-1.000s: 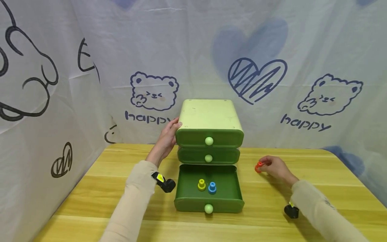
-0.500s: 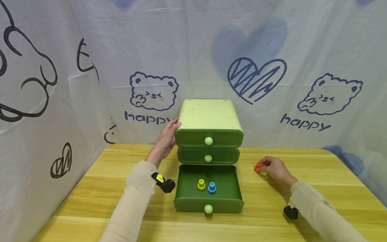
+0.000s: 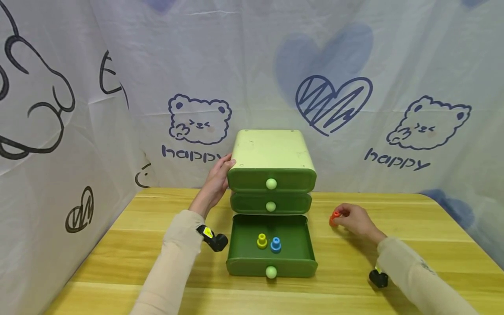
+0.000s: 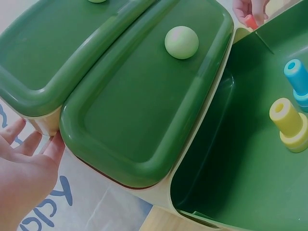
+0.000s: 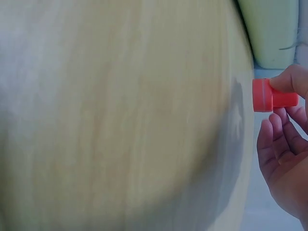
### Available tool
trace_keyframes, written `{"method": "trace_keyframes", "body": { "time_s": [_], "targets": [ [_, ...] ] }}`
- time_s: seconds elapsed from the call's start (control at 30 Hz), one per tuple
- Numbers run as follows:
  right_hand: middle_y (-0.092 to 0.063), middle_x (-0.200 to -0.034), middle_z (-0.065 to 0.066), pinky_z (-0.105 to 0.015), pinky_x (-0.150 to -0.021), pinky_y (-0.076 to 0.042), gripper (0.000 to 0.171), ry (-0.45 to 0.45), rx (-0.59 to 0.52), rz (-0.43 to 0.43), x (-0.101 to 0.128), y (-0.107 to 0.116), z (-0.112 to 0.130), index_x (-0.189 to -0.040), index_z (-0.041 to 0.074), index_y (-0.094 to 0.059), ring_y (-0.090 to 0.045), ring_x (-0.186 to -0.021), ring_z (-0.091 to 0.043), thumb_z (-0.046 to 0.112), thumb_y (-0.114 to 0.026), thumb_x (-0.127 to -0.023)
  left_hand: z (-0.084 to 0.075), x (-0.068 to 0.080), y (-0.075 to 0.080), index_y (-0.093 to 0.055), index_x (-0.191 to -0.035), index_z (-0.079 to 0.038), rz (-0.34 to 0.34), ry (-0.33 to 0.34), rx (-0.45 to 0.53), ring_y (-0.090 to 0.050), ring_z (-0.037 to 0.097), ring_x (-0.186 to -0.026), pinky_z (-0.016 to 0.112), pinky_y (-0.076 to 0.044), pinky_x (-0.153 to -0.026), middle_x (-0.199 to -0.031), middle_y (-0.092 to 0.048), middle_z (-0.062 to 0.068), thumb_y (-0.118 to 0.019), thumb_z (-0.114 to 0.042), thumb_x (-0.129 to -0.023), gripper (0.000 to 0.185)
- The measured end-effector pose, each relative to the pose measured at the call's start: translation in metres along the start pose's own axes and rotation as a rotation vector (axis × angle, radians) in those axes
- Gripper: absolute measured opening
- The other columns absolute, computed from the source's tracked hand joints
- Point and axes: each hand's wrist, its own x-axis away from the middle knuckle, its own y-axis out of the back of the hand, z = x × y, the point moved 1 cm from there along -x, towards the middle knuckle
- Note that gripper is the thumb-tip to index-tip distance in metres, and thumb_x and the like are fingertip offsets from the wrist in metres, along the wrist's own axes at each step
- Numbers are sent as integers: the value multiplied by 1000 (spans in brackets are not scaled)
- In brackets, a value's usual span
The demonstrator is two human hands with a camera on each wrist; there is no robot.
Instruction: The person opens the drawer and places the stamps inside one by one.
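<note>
A small drawer cabinet point(image 3: 273, 148) with a pale top and green drawer fronts stands mid-table. My left hand point(image 3: 214, 183) rests along its left side; in the left wrist view the fingertips point(image 4: 54, 144) touch the side wall. Out to the right, my right hand point(image 3: 356, 221) pinches a red stepped plastic peg point(image 3: 333, 219) between thumb and fingers, close over the table. The right wrist view has the peg point(image 5: 262, 96) with its wide base away from the palm. Pulled out at the bottom, the drawer point(image 3: 240, 251) contains a yellow peg point(image 3: 261, 242) and a blue peg point(image 3: 275, 246), both upright.
The upper drawer point(image 3: 291, 180) and middle drawer point(image 3: 291, 203) are closed, each with a round pale knob. Under everything lies a wood-grain table point(image 3: 346, 271). A printed white cloth point(image 3: 260, 65) hangs behind and at the left.
My right hand has shifted slightly left with the red peg, which stands a little more upright than before. My left hand and the drawers stay as they were.
</note>
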Motion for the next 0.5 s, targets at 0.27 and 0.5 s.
{"method": "trace_keyframes", "body": {
  "time_s": [0.27, 0.5],
  "targets": [
    [-62, -83, -5, -28, -61, -44, 19, 24, 19, 7, 1, -2, 14, -96, -2, -67, -49, -73, -19, 9, -72, -81, 0, 1, 0, -24, -153, -7, 7, -7, 0, -35, 27, -133, 38, -34, -110, -154, -24, 14, -49, -30, -94, 68],
    [-62, -81, -3, -27, -61, -44, 17, 108, 32, 18, 6, -4, 28, -94, -1, -67, -51, -74, -18, 6, -71, -79, 1, 0, 0, -26, -152, -8, 0, -5, 1, -34, 26, -134, 37, -34, -110, -154, -24, 13, -50, -29, -94, 67]
  ]
}}
